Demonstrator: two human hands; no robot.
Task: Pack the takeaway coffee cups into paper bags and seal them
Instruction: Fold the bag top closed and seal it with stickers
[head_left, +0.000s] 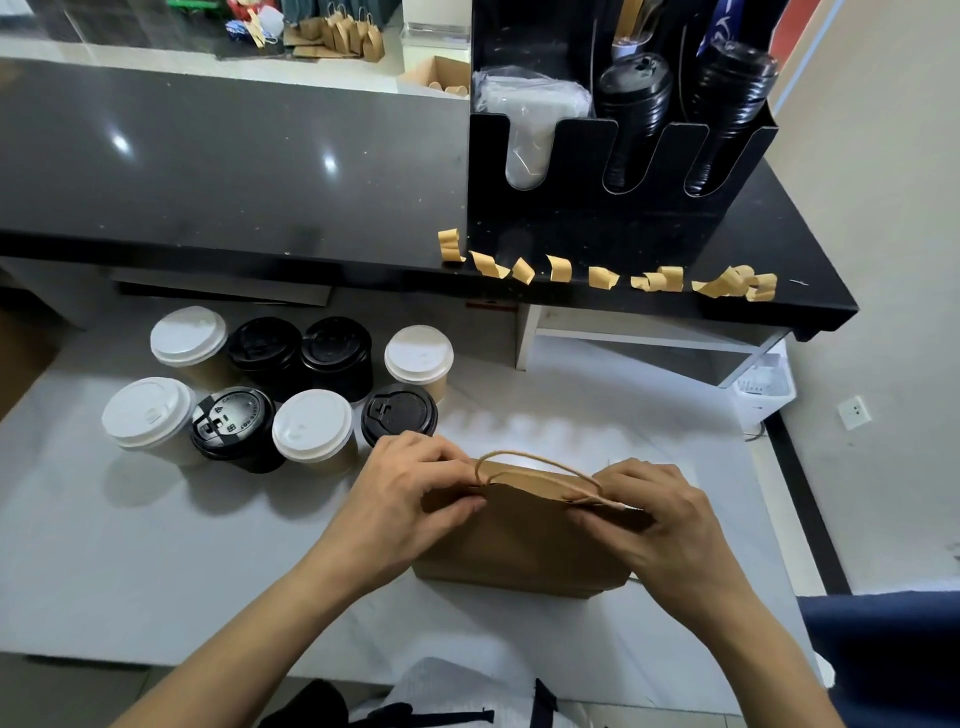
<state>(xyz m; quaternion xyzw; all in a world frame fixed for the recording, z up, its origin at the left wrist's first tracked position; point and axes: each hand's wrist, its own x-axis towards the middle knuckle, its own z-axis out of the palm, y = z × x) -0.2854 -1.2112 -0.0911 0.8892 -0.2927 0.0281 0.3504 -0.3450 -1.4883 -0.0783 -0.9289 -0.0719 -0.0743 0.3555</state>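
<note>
A pale white work surface runs under a raised black counter. On it stands a brown kraft paper bag with twisted cord handles, held between both hands. The left hand pinches the bag's top edge at its left corner, and the right hand pinches the right corner, fingers curled over the rim. Whether a cup is already inside cannot be seen.

The bag looks light and thin: it should crease easily and keep a fold, but could tear or crumple if squeezed hard. The stiffer top rim, where the fingers sit now, seems the sound place to hold it; the cord handle between the hands may get caught in a fold.

Just beyond the left hand stands a cluster of eight lidded takeaway coffee cups, white and black lids mixed, the nearest black one close to the knuckles and easily knocked over. Beyond the right hand, curled strips of tan tape hang along the counter edge, beneath a black lid organiser.
</note>
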